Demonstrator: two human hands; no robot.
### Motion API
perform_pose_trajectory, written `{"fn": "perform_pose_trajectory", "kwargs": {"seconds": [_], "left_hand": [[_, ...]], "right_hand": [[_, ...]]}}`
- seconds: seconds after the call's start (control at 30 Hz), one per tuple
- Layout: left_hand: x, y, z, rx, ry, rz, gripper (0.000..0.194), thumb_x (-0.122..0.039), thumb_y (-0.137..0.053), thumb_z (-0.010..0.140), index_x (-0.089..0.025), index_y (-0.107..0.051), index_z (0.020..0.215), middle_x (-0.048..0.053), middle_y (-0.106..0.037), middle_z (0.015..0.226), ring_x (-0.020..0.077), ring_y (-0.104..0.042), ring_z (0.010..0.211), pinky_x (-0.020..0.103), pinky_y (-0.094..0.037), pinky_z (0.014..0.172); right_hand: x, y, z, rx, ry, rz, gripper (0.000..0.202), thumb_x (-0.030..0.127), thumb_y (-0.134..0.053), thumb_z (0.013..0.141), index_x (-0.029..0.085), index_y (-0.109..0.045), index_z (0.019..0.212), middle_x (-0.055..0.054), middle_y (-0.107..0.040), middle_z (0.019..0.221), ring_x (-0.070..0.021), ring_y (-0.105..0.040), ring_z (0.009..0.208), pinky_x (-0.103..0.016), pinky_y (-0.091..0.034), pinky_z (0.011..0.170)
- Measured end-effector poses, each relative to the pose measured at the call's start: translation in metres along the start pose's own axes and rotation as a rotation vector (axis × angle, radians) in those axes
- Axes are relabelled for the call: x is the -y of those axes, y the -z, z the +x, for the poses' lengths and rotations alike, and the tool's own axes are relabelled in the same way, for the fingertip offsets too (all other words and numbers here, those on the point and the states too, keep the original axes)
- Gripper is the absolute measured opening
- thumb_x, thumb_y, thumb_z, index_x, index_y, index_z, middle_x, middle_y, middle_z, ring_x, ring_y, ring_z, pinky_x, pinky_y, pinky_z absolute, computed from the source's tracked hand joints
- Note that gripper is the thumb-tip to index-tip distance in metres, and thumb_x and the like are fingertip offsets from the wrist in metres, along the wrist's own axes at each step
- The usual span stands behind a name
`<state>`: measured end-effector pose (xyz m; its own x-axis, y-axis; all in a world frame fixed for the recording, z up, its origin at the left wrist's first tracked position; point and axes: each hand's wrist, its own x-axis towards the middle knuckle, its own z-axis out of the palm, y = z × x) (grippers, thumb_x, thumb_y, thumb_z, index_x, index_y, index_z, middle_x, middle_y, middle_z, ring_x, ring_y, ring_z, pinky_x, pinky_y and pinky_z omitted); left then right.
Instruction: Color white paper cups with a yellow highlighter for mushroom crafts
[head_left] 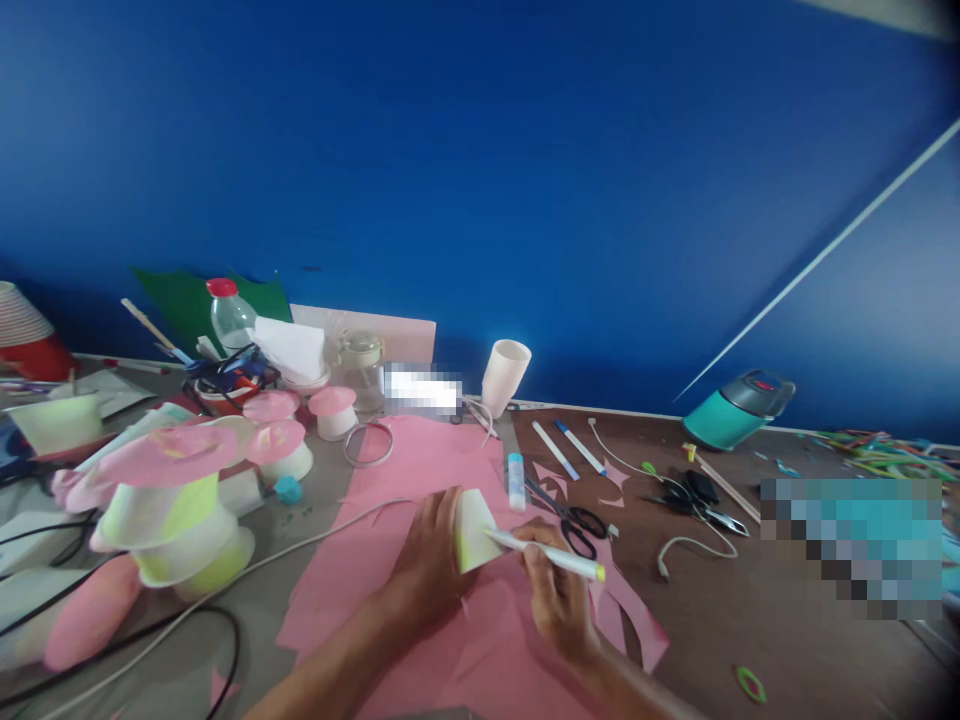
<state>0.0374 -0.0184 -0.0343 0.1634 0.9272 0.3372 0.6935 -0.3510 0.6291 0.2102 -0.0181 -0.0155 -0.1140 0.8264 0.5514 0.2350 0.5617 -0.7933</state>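
My left hand [429, 545] is wrapped round a small white paper cup [480, 520] with yellow colouring along its side, and keeps it tilted over the pink paper [420, 450]. Between the fingers of my right hand [559, 600] is a white marker [574, 562] with a yellow end. Its tip meets the cup's side or is very close to it. A glue stick [516, 482] lies just beyond the cup. Black-handled scissors [581, 528] rest to the right, near my right hand.
Pink-topped paper cups [279, 450] and a larger cup model [169, 520] crowd the left. Two markers [555, 450], a cable [697, 540] and a teal flask [731, 412] lie to the right. A white cup [505, 375] stands by the blue wall [480, 180].
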Motion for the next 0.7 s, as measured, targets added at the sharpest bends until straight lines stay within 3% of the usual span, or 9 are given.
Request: {"fn": "perform_pose_trajectory", "kwargs": {"seconds": [0.13, 0.43, 0.7], "left_hand": [[0.0003, -0.001, 0.0003, -0.001, -0.005, 0.01, 0.065, -0.02, -0.057, 0.075, -0.009, -0.026, 0.131, 0.018, -0.045, 0.121, 0.0309, -0.044, 0.11, 0.051, -0.04, 0.097], [-0.0002, -0.0015, -0.0009, 0.0, 0.017, 0.019, 0.068, -0.018, -0.058, 0.071, -0.008, -0.027, 0.131, 0.018, -0.045, 0.122, 0.0316, -0.043, 0.113, 0.051, -0.039, 0.098], [-0.0005, -0.0006, 0.0009, -0.014, 0.0, -0.004, 0.066, -0.022, -0.059, 0.074, -0.014, -0.027, 0.132, 0.016, -0.046, 0.121, 0.0315, -0.046, 0.11, 0.052, -0.041, 0.095]], "right_hand": [[0.0011, 0.0004, 0.0004, 0.014, 0.026, 0.004, 0.018, 0.021, -0.039, 0.092, 0.022, -0.057, 0.09, 0.0, -0.056, 0.068, -0.0151, -0.052, 0.055, -0.027, -0.047, 0.053], [-0.0011, -0.0016, -0.0033, 0.085, 0.111, -0.011, 0.019, 0.016, -0.042, 0.091, 0.021, -0.057, 0.101, -0.005, -0.061, 0.086, -0.0179, -0.059, 0.079, -0.029, -0.05, 0.07], [0.0023, 0.0, 0.0016, -0.028, -0.032, 0.066, 0.023, 0.028, -0.039, 0.094, 0.018, -0.058, 0.088, 0.0, -0.052, 0.065, -0.0129, -0.047, 0.053, -0.025, -0.042, 0.048]]}}
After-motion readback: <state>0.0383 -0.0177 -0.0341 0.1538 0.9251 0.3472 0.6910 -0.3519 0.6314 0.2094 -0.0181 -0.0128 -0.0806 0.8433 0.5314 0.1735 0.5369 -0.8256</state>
